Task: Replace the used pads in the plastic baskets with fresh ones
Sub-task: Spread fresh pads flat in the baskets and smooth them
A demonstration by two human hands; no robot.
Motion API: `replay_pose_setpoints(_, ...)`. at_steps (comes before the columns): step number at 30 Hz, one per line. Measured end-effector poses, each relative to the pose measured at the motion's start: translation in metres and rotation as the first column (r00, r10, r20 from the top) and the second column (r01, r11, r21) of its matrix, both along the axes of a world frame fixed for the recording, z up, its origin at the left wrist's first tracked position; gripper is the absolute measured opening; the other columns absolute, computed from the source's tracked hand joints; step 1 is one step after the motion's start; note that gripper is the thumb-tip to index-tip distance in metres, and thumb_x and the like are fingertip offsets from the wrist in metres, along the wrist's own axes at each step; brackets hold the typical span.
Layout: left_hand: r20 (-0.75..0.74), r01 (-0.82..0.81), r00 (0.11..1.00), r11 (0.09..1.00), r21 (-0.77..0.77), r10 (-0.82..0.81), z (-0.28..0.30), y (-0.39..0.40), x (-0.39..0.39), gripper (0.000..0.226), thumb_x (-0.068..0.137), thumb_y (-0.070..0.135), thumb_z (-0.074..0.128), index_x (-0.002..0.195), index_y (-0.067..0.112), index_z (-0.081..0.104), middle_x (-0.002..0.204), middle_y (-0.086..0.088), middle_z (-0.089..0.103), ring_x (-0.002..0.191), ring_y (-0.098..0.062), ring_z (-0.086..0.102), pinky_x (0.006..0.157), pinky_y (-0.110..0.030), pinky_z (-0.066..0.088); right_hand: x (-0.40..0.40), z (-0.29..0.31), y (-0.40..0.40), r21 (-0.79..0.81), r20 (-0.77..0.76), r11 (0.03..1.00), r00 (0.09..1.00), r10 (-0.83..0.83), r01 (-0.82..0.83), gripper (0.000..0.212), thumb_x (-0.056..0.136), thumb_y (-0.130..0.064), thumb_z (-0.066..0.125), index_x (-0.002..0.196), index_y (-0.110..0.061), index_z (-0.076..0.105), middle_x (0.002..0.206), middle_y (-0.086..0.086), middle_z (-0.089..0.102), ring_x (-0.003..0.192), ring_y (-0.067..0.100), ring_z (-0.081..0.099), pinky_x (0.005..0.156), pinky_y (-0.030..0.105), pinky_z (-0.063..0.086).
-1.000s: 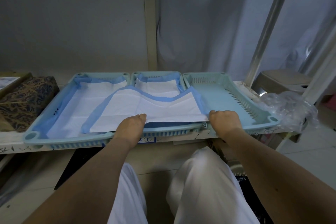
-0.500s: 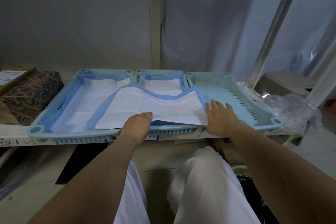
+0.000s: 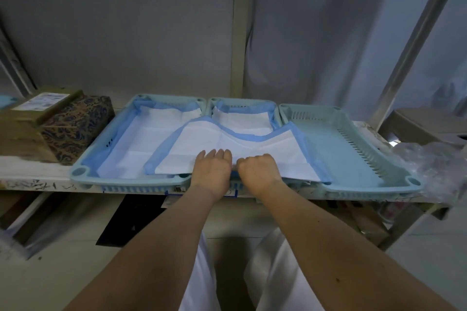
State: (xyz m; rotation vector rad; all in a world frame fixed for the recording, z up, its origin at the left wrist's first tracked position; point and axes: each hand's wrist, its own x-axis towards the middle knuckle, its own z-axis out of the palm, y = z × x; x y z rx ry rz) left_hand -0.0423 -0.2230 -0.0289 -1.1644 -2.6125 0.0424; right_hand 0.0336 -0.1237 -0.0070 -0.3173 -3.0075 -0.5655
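Right hand (image 3: 257, 171) shifted left along pad's near edge, now beside left hand (image 3: 213, 171). White shelf (image 3: 38, 177) against grey wall, three baskets side by side. Loose pad (image 3: 227, 151) draped across middle basket (image 3: 242, 102), long axis left-right. Left fingers flat, together; right fingers curled onto edge.

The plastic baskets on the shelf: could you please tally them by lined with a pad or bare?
Lined with a pad: 2, the left basket and the middle basket
Bare: 1, the right basket
Total: 3
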Motion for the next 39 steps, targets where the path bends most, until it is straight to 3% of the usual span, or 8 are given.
replay_pose_setpoints(4,0.018,-0.033,0.999,0.995,-0.097,0.035,0.005,0.002,-0.001,0.036,0.081,0.002,0.057,0.116,0.009,0.051,0.115,-0.007,0.060,0.107,-0.023,0.057,0.094,-0.030,0.039,0.010,0.001,-0.001,0.063,-0.072,0.997,0.997,-0.030,0.035,0.015,0.077,-0.017,0.070,0.088,-0.018,0.061,0.071,-0.002,0.066,0.062,0.016,0.064,0.059,0.025,0.031)
replay_pose_setpoints(8,0.006,0.004,1.000,0.990,-0.138,-0.004,0.009,0.004,-0.002,0.037,0.082,-0.003,0.056,0.117,0.005,0.050,0.115,-0.010,0.059,0.106,-0.024,0.057,0.092,-0.028,0.039,0.008,-0.001,0.000,0.043,-0.126,0.999,0.992,-0.015,0.021,0.026,0.059,-0.015,0.081,0.076,-0.012,0.061,0.059,0.003,0.062,0.048,0.019,0.059,0.053,0.023,0.029)
replay_pose_setpoints(13,-0.043,-0.101,0.994,0.985,-0.141,0.096,0.014,-0.015,-0.021,0.052,0.079,0.000,0.059,0.128,0.003,0.042,0.121,-0.012,0.056,0.114,-0.025,0.052,0.099,-0.031,0.037,0.015,-0.003,0.012,-0.028,-0.041,0.997,0.997,-0.071,0.070,0.025,0.084,-0.001,0.053,0.108,-0.009,0.052,0.097,0.005,0.067,0.085,0.024,0.065,0.067,0.026,0.032)
replay_pose_setpoints(16,-0.023,-0.155,0.988,0.971,-0.181,0.154,0.017,-0.031,-0.032,0.041,0.081,-0.003,0.057,0.119,0.004,0.048,0.117,-0.010,0.060,0.106,-0.023,0.059,0.091,-0.027,0.042,0.017,-0.004,0.017,-0.009,-0.084,0.998,0.995,-0.061,0.061,0.026,0.083,0.002,0.053,0.106,-0.009,0.052,0.096,0.005,0.067,0.084,0.024,0.065,0.067,0.025,0.032)
replay_pose_setpoints(24,-0.027,-0.199,0.980,0.965,-0.172,0.198,0.014,-0.046,-0.042,0.038,0.085,0.004,0.055,0.122,0.004,0.045,0.122,-0.011,0.054,0.112,-0.024,0.053,0.094,-0.030,0.040,0.017,-0.012,0.016,-0.040,-0.066,0.997,0.995,-0.073,0.070,0.024,0.083,0.000,0.054,0.106,-0.010,0.052,0.095,0.004,0.068,0.084,0.023,0.066,0.065,0.025,0.035)
replay_pose_setpoints(27,0.044,-0.256,0.963,0.951,-0.174,0.267,0.012,-0.054,-0.047,0.030,0.087,-0.002,0.051,0.116,0.004,0.047,0.117,-0.011,0.059,0.104,-0.025,0.061,0.084,-0.030,0.048,0.017,-0.012,0.017,-0.031,-0.062,0.997,0.995,-0.071,0.069,0.025,0.083,0.000,0.054,0.106,-0.010,0.052,0.094,0.003,0.067,0.083,0.023,0.066,0.065,0.025,0.035)
replay_pose_setpoints(32,0.058,-0.269,0.958,0.951,-0.153,0.281,0.013,-0.059,-0.050,0.049,0.088,-0.004,0.050,0.133,0.001,0.034,0.122,-0.013,0.055,0.107,-0.027,0.059,0.084,-0.031,0.048,0.015,-0.012,0.013,-0.058,-0.060,0.996,0.996,-0.071,0.067,0.025,0.083,0.000,0.054,0.106,-0.010,0.052,0.096,0.004,0.067,0.084,0.022,0.065,0.065,0.026,0.036)
replay_pose_setpoints(39,0.113,-0.349,0.924,0.926,-0.145,0.366,0.011,-0.072,-0.057,0.047,0.089,0.000,0.052,0.133,-0.002,0.035,0.118,-0.014,0.055,0.105,-0.028,0.061,0.085,-0.032,0.050,0.016,-0.011,0.012,-0.063,-0.051,0.995,0.996,-0.077,0.074,0.025,0.084,0.000,0.055,0.107,-0.010,0.053,0.097,0.004,0.067,0.085,0.022,0.065,0.066,0.027,0.037)
